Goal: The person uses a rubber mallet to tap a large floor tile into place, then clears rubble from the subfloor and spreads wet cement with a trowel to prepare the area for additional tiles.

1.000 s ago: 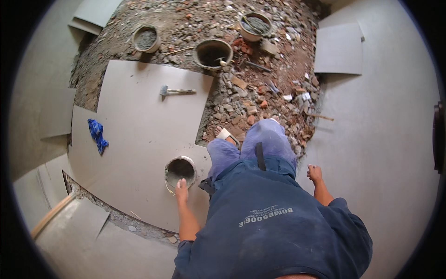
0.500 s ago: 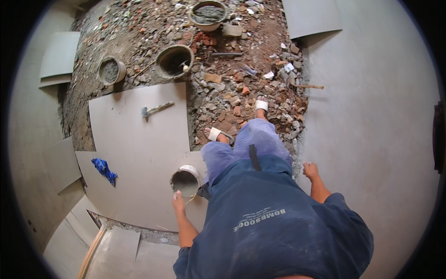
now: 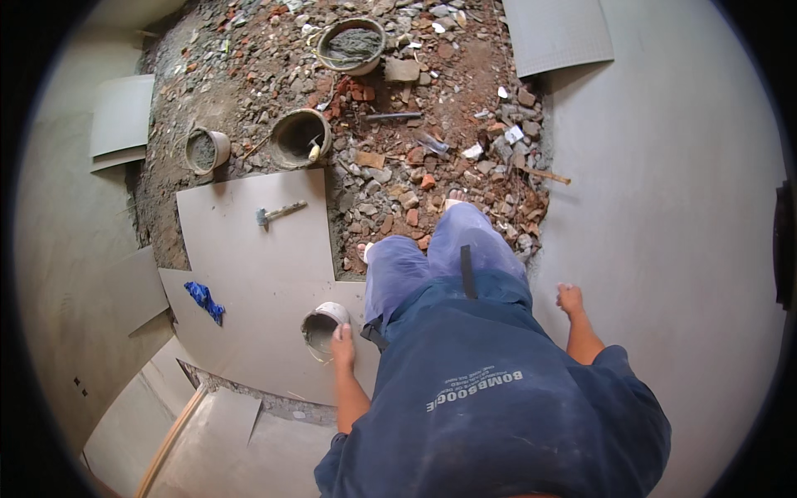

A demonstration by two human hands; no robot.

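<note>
- Now the bucket (image 3: 334,311), over pale slabs (image 3: 266,261), has swung leftward of the left hand (image 3: 341,336), suggesting it is being carried.
- That grip looks closed on it; exactly where is unclear.
- Right hand (image 3: 569,299) hangs curled, nothing visible inside.

The view looks steeply down and forward from the person's head, its wide fisheye field bending straight edges toward a black rim. The dark blue cloth shirt (image 3: 473,398) is nearest; the dirty-white round bucket (image 3: 332,312) is farther, over flat grey floor tiles (image 3: 266,266); beyond their far edge, reddish-brown stone rubble (image 3: 249,95) is farthest.
</note>
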